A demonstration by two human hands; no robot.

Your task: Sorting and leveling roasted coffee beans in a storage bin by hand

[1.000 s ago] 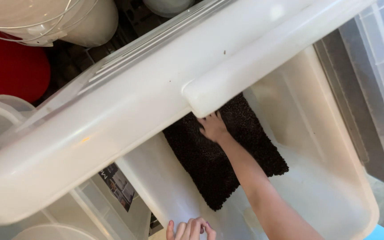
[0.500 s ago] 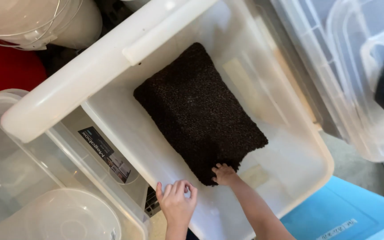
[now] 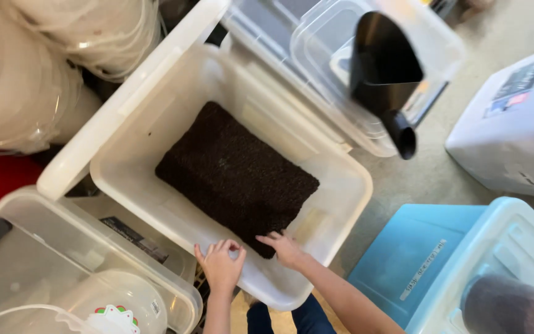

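A dark brown, coarse mat point(image 3: 236, 176) lies flat on the bottom of a white plastic bin point(image 3: 350, 185). My right hand point(image 3: 285, 248) reaches over the near wall, with its fingers spread on the mat's near corner. My left hand point(image 3: 220, 265) sits on the bin's near rim, fingers curled around the edge. The bin's white lid point(image 3: 128, 102) leans along its left side.
A black scoop point(image 3: 383, 77) rests on stacked clear bins point(image 3: 316, 43) behind. A light blue bin and lid point(image 3: 421, 260) lie at the lower right, and a white container point(image 3: 514, 124) at the right. Clear tubs point(image 3: 63, 260) and bagged containers point(image 3: 32, 80) crowd the left.
The lid has swung off the bin to the left, so the whole mat shows. My right hand drew back from the mat's far end to its near corner. My left hand rose onto the rim.
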